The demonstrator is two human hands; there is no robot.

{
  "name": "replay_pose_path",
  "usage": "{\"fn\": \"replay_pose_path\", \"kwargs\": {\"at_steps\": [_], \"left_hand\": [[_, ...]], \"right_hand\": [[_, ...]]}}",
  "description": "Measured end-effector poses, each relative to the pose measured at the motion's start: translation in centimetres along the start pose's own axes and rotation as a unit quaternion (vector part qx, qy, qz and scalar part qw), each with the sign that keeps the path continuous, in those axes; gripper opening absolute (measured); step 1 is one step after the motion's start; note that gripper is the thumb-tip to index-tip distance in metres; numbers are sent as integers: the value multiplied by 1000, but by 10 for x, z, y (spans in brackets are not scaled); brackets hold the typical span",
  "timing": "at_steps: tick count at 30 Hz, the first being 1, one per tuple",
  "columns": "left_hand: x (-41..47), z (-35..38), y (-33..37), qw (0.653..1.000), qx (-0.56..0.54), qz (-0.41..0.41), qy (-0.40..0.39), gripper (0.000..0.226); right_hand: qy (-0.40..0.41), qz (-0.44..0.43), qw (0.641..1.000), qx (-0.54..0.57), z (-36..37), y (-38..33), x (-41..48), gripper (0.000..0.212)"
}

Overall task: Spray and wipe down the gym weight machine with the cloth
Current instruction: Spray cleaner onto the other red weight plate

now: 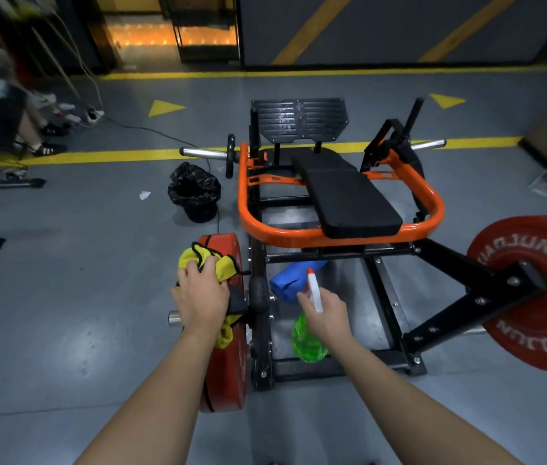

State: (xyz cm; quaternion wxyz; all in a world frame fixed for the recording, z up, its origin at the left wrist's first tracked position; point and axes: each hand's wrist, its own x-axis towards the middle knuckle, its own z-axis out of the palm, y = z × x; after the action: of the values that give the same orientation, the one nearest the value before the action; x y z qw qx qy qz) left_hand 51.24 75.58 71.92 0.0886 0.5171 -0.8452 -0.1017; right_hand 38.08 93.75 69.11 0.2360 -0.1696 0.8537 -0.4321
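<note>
The weight machine has an orange tube frame (255, 223), a black padded seat (349, 199) and a ribbed black footplate (299, 120). My left hand (203, 297) grips a yellow cloth (198, 260) and presses it on the top edge of the left red weight plate (225, 374). My right hand (327, 315) holds a green spray bottle (307, 340) by its white trigger head, nozzle pointing away over the machine's black base. Another red plate (533, 293) hangs on the right arm of the machine.
A blue roll (290, 280) lies under the frame. A black bin with a liner (194, 191) stands left of the machine, a scrap of paper (144, 195) beside it. A person's legs (30, 129) are at far left, with cables on the grey floor.
</note>
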Motion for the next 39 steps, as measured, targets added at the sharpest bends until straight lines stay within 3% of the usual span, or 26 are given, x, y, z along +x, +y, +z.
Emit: {"fn": "replay_pose_path", "kwargs": {"at_steps": [5,12,19,27,34,39], "left_hand": [[8,2,0,1000,6,-1,9,39],[23,6,12,997,74,-37,-6,38],[56,7,32,983,140,-112,-43,40],[109,20,57,965,191,-156,-92,43],[139,29,68,953,259,-112,-113,40],[145,37,83,942,289,-119,-122,27]], "right_hand": [[13,-20,1000,16,3,-11,15,38],[-64,-18,998,8,18,-17,58,33],[-106,-60,990,-73,35,-36,129,18],[14,-43,999,1,-5,-38,217,35],[118,-80,989,30,-58,-42,295,33],[95,-41,994,25,-81,-27,342,29]]}}
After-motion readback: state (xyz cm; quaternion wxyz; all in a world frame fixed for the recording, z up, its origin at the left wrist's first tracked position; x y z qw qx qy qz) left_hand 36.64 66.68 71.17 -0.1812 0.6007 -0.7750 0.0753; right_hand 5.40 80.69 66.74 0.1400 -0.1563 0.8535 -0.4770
